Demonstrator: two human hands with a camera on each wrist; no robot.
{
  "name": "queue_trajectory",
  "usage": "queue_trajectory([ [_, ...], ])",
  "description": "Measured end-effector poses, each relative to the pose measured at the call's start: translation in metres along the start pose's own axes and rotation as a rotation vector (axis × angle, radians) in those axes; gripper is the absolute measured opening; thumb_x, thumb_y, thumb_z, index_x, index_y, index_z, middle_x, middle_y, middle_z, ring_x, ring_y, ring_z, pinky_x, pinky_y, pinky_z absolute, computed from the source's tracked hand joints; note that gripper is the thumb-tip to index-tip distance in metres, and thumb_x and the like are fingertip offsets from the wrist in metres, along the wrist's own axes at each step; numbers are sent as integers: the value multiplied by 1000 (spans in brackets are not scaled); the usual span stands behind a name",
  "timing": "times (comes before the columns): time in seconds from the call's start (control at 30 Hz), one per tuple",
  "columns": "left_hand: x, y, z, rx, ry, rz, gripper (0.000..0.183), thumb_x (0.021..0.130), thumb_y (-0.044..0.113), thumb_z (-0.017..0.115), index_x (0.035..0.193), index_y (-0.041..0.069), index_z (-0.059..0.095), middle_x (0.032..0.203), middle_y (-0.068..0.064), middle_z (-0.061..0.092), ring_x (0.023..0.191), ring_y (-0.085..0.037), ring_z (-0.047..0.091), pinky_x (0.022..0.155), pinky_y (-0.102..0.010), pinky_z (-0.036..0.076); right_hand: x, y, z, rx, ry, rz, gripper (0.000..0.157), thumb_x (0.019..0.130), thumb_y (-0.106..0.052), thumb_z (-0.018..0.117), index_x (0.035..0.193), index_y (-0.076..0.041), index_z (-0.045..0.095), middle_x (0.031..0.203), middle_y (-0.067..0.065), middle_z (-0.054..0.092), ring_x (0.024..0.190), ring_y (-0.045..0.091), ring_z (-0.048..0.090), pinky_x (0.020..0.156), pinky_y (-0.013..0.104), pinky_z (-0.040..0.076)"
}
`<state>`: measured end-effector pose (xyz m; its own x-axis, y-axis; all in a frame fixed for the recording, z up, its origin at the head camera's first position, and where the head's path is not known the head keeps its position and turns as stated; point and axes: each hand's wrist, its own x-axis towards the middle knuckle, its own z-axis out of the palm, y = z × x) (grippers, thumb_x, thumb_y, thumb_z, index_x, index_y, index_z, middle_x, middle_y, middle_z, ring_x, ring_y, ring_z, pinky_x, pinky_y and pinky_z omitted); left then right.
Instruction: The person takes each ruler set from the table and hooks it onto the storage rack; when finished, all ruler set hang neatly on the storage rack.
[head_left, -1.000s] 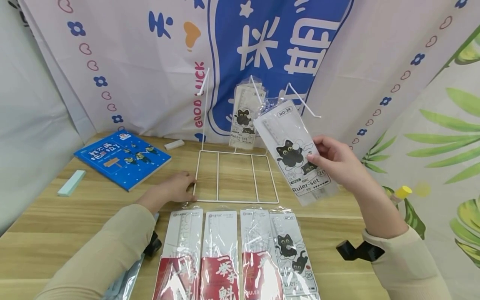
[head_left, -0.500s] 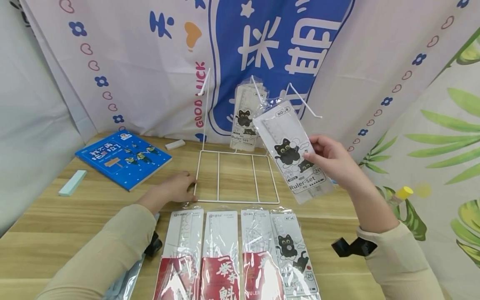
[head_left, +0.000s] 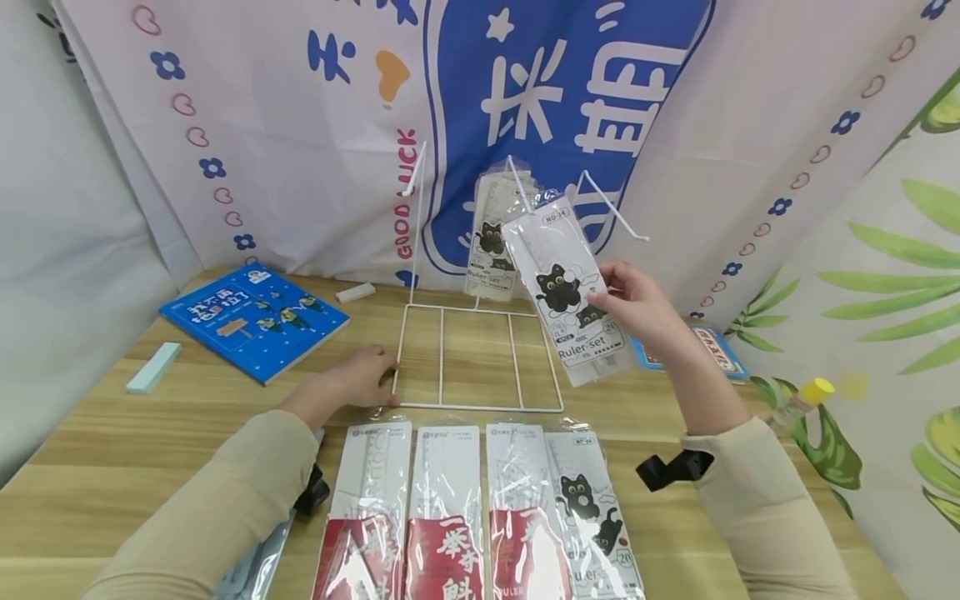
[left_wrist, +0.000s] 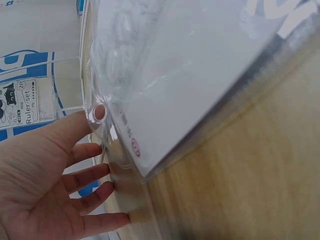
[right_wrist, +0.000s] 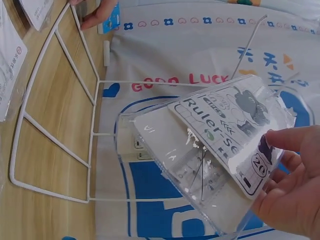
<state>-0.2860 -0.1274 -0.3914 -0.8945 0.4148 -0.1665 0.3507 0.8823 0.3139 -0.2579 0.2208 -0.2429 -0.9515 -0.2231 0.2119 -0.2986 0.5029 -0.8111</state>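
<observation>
My right hand (head_left: 637,312) pinches a ruler set (head_left: 566,287) in a clear sleeve by its right edge, thumb across the front with its black cat print. The sleeve's top overlaps the tip of the middle hook (head_left: 519,183) of a white wire rack (head_left: 441,358). Farther back on that hook hang other ruler sets (head_left: 491,242) of the same kind. At the rack's front left corner rests my left hand (head_left: 348,379). Its fingers (left_wrist: 87,180) are spread and nearly straight in the left wrist view, with the thumb beside a sleeve's hang hole.
In front of the rack lie several packaged rulers, some with red lower halves (head_left: 446,554) and one cat ruler set (head_left: 592,508). A blue book (head_left: 255,321), a white eraser (head_left: 356,292) and a mint block (head_left: 153,367) lie left. A booklet (head_left: 716,350) sits behind my right wrist.
My right hand has moved left with the ruler set, bringing its top onto the middle hook's tip in view. A booklet has come into sight behind the wrist. My left hand stays at the rack.
</observation>
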Motion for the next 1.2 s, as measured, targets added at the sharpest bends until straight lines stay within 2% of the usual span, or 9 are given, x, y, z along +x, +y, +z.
queue_trajectory([
  [0.27, 1, -2, 1, 11, 3, 1, 57, 79, 34, 69, 123, 3, 51, 130, -26, 39, 118, -39, 38, 98, -49, 33, 32, 16, 17, 102, 50, 35, 34, 88, -6, 54, 118, 6, 46, 101, 14, 55, 84, 16, 58, 74, 27, 51],
  [0.53, -1, 1, 1, 10, 13, -6, 58, 78, 33, 69, 124, 2, 51, 131, -26, 38, 119, -39, 38, 99, -49, 32, 65, 27, 44, 260, 110, 90, 34, 86, -2, 55, 117, 6, 45, 95, 8, 55, 72, 11, 58, 64, 26, 54],
  [0.73, -1, 0, 3, 18, 19, -6, 57, 79, 32, 69, 123, 2, 51, 131, -27, 38, 119, -40, 37, 99, -49, 32, 79, 31, 62, 287, 192, 109, 32, 84, 0, 57, 115, 4, 48, 96, 9, 58, 74, 12, 58, 64, 26, 53],
  [0.87, -2, 1, 2, 17, 20, -3, 57, 78, 32, 69, 123, 2, 51, 131, -27, 37, 119, -40, 37, 98, -49, 33, 85, 33, 70, 290, 222, 155, 31, 84, -2, 59, 113, 2, 49, 96, 8, 58, 75, 14, 57, 62, 25, 52],
  [1.0, -1, 1, 2, 23, 17, -3, 58, 78, 32, 69, 123, 2, 51, 131, -27, 37, 119, -40, 37, 98, -49, 33, 88, 35, 76, 290, 200, 189, 31, 84, -4, 59, 113, 3, 49, 98, 11, 58, 76, 16, 58, 62, 27, 53],
  [1.2, -2, 1, 1, 16, 10, -8, 58, 78, 32, 69, 124, 2, 50, 132, -28, 36, 120, -41, 36, 99, -50, 32, 90, 41, 80, 249, 109, 226, 31, 88, -13, 57, 113, 4, 50, 104, 18, 59, 83, 22, 61, 69, 33, 54],
])
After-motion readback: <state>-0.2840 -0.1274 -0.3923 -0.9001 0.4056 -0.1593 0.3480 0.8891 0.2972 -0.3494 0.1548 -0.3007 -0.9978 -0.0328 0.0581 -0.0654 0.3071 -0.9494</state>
